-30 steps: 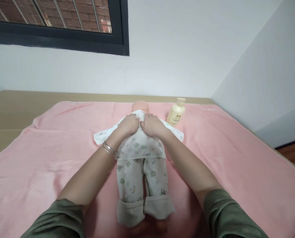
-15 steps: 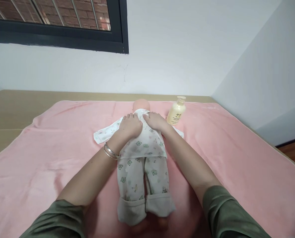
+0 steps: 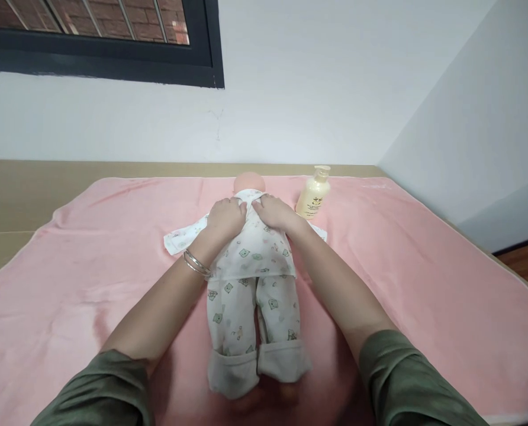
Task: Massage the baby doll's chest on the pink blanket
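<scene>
A baby doll (image 3: 250, 181) lies on a pink blanket, its bald head toward the wall and its feet toward me. It wears a white patterned top (image 3: 257, 254) and matching trousers (image 3: 232, 313) with turned-up cuffs. My left hand (image 3: 228, 218) rests on the doll's upper left side, fingers curled on the cloth near the shoulder. Across from it, my right hand (image 3: 275, 212) lies on the other shoulder, thumb pointing inward and fingers bent over the fabric. Both hands touch the top below the neck. The sleeves stretch out to either side.
The pink blanket (image 3: 406, 284) covers most of a wooden surface (image 3: 10, 195). A pale yellow pump bottle (image 3: 314, 195) stands to the right of the doll's head. Behind are a white wall and a dark window frame (image 3: 113, 62).
My left hand has shifted slightly up and its thumb now lies nearer the collar. The right hand stays at the shoulder. The whole view has moved a little.
</scene>
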